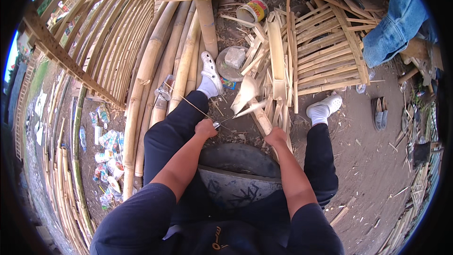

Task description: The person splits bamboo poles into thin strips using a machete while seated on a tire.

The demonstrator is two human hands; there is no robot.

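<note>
Seen from above: seated on a dark rubber tyre [236, 158], legs apart in white clogs. Left hand [205, 128] clenched around a thin pale bamboo sliver [188, 104] and what looks like a small knife, blade too small to confirm. Right hand [275, 137] grasping a thick tan bamboo stave [258, 115], its split tip pointing toward a heap of cut bamboo strips [276, 61]. Long bamboo poles [155, 75] to the left, a woven bamboo panel [325, 52] ahead right, a flat grey stone on a round dish [232, 61], an open paint tin [252, 10]. Best done with the stave braced steady, edge angled away from the knee, pressure even along the grain.
</note>
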